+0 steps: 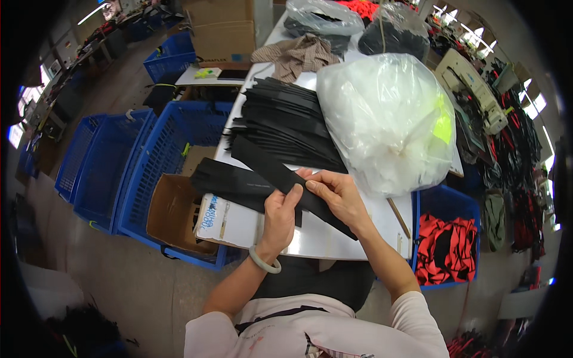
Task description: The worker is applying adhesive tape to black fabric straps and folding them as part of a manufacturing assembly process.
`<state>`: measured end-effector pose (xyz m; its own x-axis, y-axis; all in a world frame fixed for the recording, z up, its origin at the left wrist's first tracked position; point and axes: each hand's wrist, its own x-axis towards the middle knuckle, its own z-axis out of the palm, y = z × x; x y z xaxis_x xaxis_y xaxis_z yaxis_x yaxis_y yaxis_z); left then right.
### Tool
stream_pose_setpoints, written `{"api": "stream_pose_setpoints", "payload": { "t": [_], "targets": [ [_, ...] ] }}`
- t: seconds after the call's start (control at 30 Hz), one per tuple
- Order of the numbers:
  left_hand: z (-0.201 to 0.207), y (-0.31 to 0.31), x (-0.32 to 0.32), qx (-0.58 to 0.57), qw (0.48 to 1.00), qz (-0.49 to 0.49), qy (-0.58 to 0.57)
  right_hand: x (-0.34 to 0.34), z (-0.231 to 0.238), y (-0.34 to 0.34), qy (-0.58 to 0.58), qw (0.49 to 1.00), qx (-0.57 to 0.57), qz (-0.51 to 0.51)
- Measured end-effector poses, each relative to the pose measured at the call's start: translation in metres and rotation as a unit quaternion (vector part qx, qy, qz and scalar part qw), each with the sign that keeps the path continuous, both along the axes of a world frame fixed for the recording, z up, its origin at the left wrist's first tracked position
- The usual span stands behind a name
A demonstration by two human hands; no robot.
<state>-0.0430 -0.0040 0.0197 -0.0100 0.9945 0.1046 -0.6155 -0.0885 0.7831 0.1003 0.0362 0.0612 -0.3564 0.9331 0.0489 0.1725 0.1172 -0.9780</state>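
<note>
Both of my hands grip one long black fabric strip (262, 163) that slants across the front of the table. My left hand (282, 216), with a pale bangle on its wrist, pinches the lower side of the strip with the thumb on top. Close beside it, my right hand (339, 196) presses thumb and fingers on the same strip; its free end hangs toward the near edge. Beneath, a stack of black strips (230, 182) lies across a white box. Farther back, a large spread of black strips (286, 122) covers the table.
A big clear plastic bag (382, 119) of white stuff fills the table's right side. Blue baskets (113, 167) stand on the left, one holding an open cardboard box (173, 209). At right, a blue basket (471, 206) contains red and black pieces. A checked cloth (301, 53) lies behind.
</note>
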Motion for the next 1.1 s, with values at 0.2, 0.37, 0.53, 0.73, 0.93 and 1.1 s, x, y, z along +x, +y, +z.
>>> {"api": "stream_pose_setpoints", "payload": {
  "t": [0.2, 0.37, 0.53, 0.73, 0.93, 1.1],
  "targets": [
    [-0.019, -0.005, 0.028, -0.072, 0.996, -0.024, -0.054, 0.036, -0.029, -0.051, 0.030, 0.989, -0.119, -0.085],
    [-0.017, -0.011, 0.048, -0.140, 0.977, -0.106, -0.123, 0.068, -0.039, -0.075, 0.061, 0.972, -0.189, -0.123],
    [-0.028, -0.015, 0.056, -0.129, 0.990, -0.052, -0.029, 0.076, -0.053, -0.084, 0.048, 0.975, -0.184, -0.117],
    [-0.023, -0.012, 0.068, -0.188, 0.974, -0.097, -0.078, 0.074, -0.066, -0.094, 0.002, 0.975, -0.156, -0.156],
    [-0.021, -0.003, 0.073, -0.145, 0.982, -0.116, 0.018, 0.066, -0.071, -0.100, 0.087, 0.964, -0.125, -0.216],
    [-0.013, 0.002, 0.082, -0.081, 0.996, -0.047, 0.014, 0.061, -0.062, -0.099, 0.054, 0.962, -0.148, -0.225]
  ]
}}
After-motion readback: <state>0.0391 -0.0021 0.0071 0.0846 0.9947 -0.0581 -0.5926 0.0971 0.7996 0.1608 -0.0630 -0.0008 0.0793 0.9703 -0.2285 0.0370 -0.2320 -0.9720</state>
